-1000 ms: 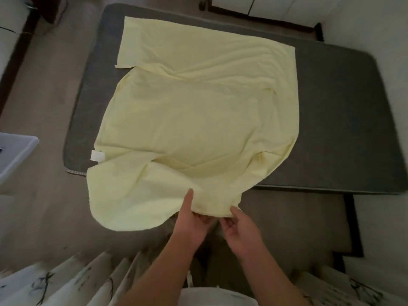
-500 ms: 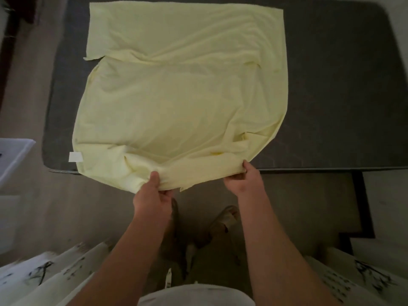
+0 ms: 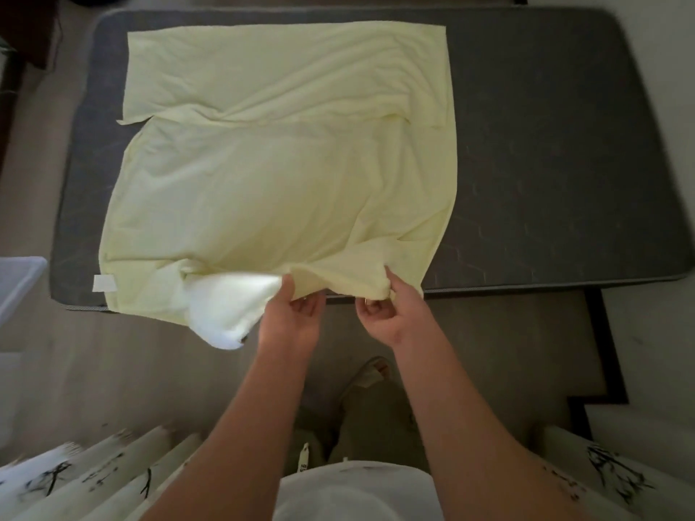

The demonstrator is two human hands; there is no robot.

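Pale flooring surrounds a dark grey mattress (image 3: 564, 144) that lies flat and fills most of the view. At the far left edge sits the corner of a translucent plastic bin (image 3: 18, 287), just beside the mattress.

A pale yellow cloth (image 3: 282, 163) is spread over the left and middle of the mattress, creased across its far part, with its near edge hanging past the mattress rim. A small white label (image 3: 104, 283) shows near its near-left corner. Just right of that, a turned-up flap (image 3: 229, 306) of the cloth looks white and blurred (too smeared to tell more).

Both bare forearms reach forward from the bottom of the view, close together and converging on the cloth's near hem. The left hand (image 3: 291, 321) has its thumb laid on top of the hem and its fingers curled underneath, pinching the fabric beside the flap. The right hand (image 3: 391, 317), just beside it but apart, has its thumb raised over a bunched bit of hem and its fingers curled in beneath, pinching that fold too.

Below the hands a sandalled foot (image 3: 370, 374) stands on the floor. Further right, the mattress lies bare.
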